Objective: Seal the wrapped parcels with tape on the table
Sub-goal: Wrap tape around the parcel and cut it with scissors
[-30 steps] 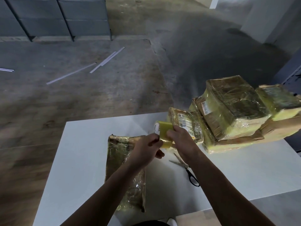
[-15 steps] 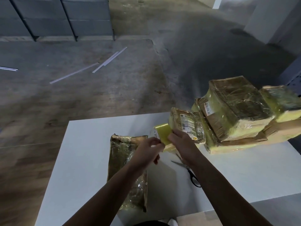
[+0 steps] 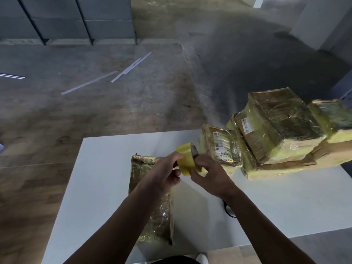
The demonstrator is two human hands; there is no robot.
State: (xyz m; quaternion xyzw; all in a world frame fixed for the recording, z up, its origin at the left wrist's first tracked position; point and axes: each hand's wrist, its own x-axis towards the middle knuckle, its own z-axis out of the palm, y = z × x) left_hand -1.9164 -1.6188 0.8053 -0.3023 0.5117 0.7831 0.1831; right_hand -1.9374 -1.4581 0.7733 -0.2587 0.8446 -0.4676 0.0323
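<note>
Fingers (image 3: 176,156) of left hand (image 3: 164,172) and right hand (image 3: 209,176) grip tape roll (image 3: 186,156) — just beside parcel (image 3: 158,220).

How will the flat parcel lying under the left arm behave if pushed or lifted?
Probably somewhat floppy: the flat parcel looks thin, with a crumpled far edge, so it may sag if lifted by one end. Its glossy wrinkled film would likely slide easily on the smooth white table. Lying flat, it seems unlikely to roll or tip.
</note>
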